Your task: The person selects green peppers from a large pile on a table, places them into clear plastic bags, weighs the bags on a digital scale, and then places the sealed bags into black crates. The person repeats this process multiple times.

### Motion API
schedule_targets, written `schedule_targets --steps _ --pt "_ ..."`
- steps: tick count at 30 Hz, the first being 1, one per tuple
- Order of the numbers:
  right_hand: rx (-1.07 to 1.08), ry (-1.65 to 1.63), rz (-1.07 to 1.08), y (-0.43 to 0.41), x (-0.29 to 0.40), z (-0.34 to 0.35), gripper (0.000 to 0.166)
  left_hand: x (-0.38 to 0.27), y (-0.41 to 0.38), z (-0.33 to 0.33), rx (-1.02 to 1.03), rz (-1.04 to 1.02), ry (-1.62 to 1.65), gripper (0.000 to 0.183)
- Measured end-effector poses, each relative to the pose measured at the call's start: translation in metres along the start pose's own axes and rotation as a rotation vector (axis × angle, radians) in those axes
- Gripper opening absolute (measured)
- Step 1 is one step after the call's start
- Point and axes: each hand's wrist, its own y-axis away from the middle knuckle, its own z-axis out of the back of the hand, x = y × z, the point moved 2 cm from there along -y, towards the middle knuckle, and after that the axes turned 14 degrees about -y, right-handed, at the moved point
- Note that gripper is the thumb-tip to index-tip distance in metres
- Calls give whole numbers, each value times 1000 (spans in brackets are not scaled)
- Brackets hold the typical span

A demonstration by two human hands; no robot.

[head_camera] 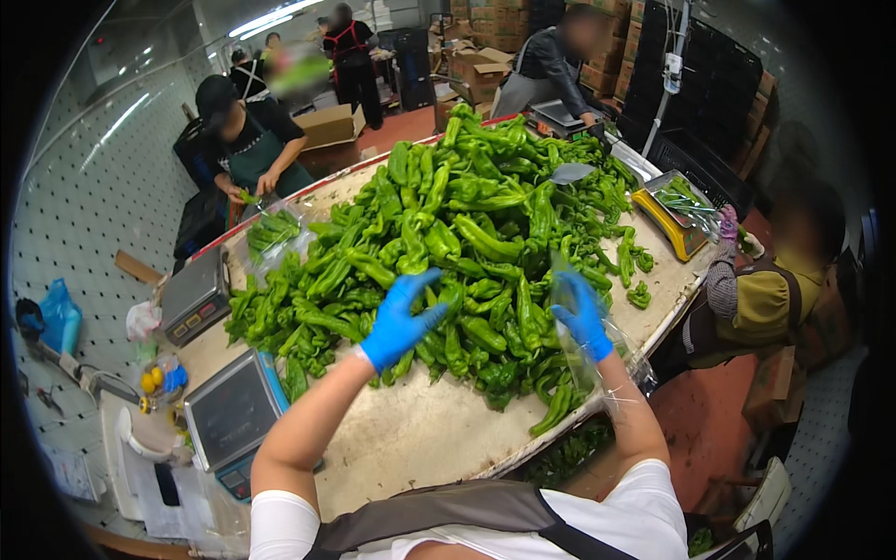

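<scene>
A large heap of long green peppers (483,245) covers the middle of the table before me. My left hand (402,318), in a blue glove, reaches over the near side of the heap with thumb and fingers apart and nothing between them. At the heap's right side is my right hand (584,315), gloved in blue too. A clear plastic bag (570,353) hangs at this hand and partly wraps it, down along the wrist. The film blurs the fingers, but the bag stays up with the hand. Several peppers lie just below it by the table's edge.
A blue-sided scale (234,409) stands by my left forearm, with a grey scale (196,297) beyond. Across the table a worker (255,140) fills a bag of peppers (273,234). On the right, a yellow scale (672,224) bears a packed bag near another person (770,287).
</scene>
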Motion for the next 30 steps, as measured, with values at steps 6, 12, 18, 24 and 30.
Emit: schedule_targets --steps 6,12,18,24,30 --pt "140 446 119 -99 12 -81 98 119 -83 -22 39 283 -364 108" --pt "255 461 -135 -201 -66 -93 83 135 -108 -51 39 308 -200 118" --pt "93 162 -72 -166 -75 -117 78 121 -61 -42 -58 207 -146 88" --pt "153 3 364 -79 -43 -181 81 91 58 -14 -42 308 -136 77" --pt "307 27 169 2 -4 -251 92 102 200 -7 -84 441 -365 82"
